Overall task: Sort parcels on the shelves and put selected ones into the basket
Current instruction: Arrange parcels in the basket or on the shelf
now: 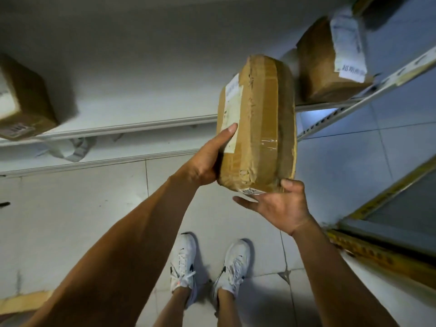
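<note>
White shoes [207, 265] are standing on the tiled floor [94, 208], and above them both bare arms are reaching forward. The right hand [280, 206] is cupping the near bottom corner of a taped brown parcel [258, 121], thumb curling onto its edge. The left hand [210, 156] is gripping the parcel's left side, thumb pressing along the white label. The parcel is hanging upright in front of the white shelf [132, 128], where two more boxes are sitting: one far left [23, 100], one upper right [330, 62].
</note>
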The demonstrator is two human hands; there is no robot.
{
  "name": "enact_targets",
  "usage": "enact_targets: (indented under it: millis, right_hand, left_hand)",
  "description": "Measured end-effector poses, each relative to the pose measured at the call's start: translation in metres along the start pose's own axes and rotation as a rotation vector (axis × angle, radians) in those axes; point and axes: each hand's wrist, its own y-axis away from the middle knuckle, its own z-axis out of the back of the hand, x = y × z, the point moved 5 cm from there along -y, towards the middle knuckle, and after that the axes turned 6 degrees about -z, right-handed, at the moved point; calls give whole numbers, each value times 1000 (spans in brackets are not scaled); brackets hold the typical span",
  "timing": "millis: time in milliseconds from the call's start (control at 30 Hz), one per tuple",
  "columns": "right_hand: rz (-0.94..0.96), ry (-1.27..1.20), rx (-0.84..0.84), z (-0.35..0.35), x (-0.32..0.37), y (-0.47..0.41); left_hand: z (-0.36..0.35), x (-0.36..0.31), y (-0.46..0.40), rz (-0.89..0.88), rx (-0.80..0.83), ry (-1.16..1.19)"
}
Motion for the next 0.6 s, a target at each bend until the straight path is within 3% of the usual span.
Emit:
enact_targets:
  millis: [100,200,267,333,400,500,600]
  right_hand:
    - [86,65,-4,20,17,10]
    - [265,304,-272,19,42,13]
    - [231,315,-407,22,37,9]
    - [143,196,-435,28,17,12]
    - [106,172,-415,31,13,23]
    - [105,387,-236,22,35,40]
    - [52,754,-48,-5,81,41]
  left_hand:
    - [18,-7,10,-120,-72,-72]
    - [9,-23,39,-310,-180,-314]
    - [-6,-23,57,-372,-169,-443]
    - [-16,-20,73,-434,-100,-521]
    - [-11,-27,75,-429,-55,-590]
    - [3,-48,64,-267,-20,-513]
    - [9,-67,59,-222,225,-392]
